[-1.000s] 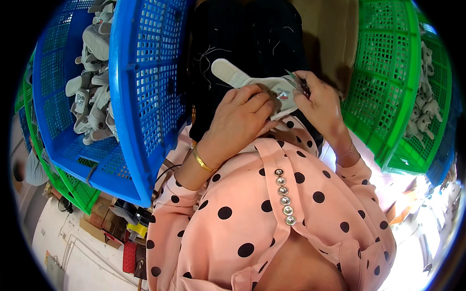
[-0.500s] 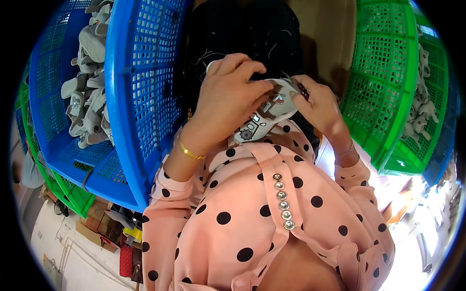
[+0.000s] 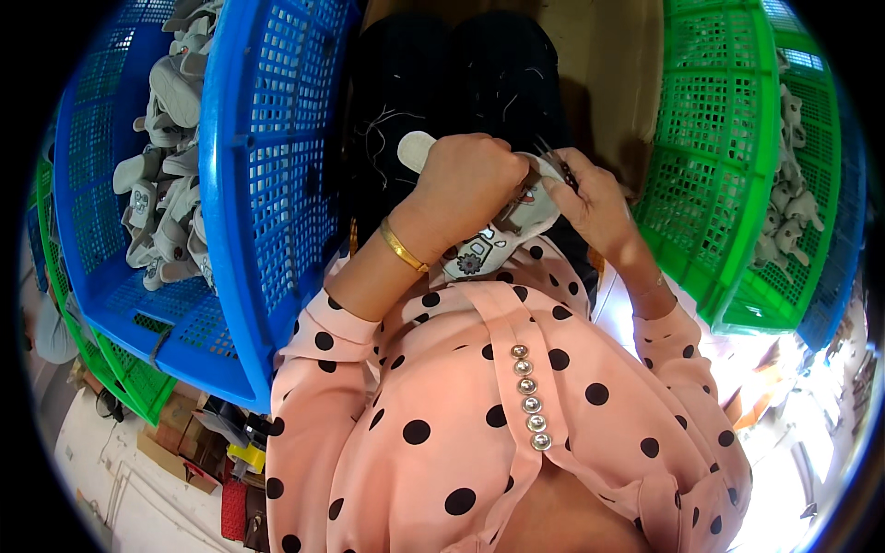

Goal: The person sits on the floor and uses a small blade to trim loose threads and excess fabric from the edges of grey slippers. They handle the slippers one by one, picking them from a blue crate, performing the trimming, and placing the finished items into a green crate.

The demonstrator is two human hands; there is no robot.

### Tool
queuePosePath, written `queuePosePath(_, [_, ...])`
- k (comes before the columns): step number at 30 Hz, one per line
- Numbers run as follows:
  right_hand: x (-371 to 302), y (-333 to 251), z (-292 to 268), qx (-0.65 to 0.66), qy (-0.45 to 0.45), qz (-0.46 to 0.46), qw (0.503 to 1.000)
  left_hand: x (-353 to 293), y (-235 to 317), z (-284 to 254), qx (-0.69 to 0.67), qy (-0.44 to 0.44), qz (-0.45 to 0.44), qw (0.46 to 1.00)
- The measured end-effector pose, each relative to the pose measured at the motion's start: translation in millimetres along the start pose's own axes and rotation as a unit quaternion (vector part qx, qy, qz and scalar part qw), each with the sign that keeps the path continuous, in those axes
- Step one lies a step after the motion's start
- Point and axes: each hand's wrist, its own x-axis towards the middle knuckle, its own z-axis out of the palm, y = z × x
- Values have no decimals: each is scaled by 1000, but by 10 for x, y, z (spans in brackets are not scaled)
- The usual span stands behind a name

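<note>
A small pale shoe upper (image 3: 483,251) with a printed cartoon pattern lies across my lap against my polka-dot blouse. My left hand (image 3: 470,182) is closed on its top edge, fingers curled in by the opening. A rounded white tab (image 3: 417,150), seemingly part of the same upper, sticks out beyond my left wrist. Wrapped round a pair of thread snips (image 3: 564,171) is my right hand (image 3: 597,207), its thumb at the upper's right edge. The two pointed blades show slightly apart above my right fingers. What my left fingertips pinch is hidden.
On the left stands a blue plastic basket (image 3: 241,267) beside a heap of pale shoe uppers (image 3: 166,212). A green basket (image 3: 705,212) rises close on the right, with more pale pieces (image 3: 788,217) beyond it. Loose threads (image 3: 383,124) cling to my dark trousers (image 3: 461,83).
My left hand has moved right and closed near the upper's edge, uncovering the white tab. The snips have turned so that their blades show above my right hand.
</note>
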Motion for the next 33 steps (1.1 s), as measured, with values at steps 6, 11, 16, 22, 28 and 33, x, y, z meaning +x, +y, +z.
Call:
queuePosePath(6, [-105, -392, -349, -285, 74, -114, 949, 98, 3, -237, -32, -86, -29, 995])
queuePosePath(11, [-146, -633, -535, -406, -21, -195, 892, 132, 39, -278, -38, -96, -24, 994])
queuePosePath(16, [-7, -681, -547, -464, -90, -244, 847, 177, 22, -314, -52, -121, -12, 991])
queuePosePath(22, [218, -644, -511, -541, -163, -305, 767, 225, -45, -288, -36, -149, -27, 988])
queuePosePath(28, [305, -665, -436, -598, -216, -276, 721, 160, -80, -246, -34, -129, -26, 991])
queuePosePath(33, [289, -612, -334, -639, -191, -269, 695, 139, -72, -159, -37, -96, -42, 994])
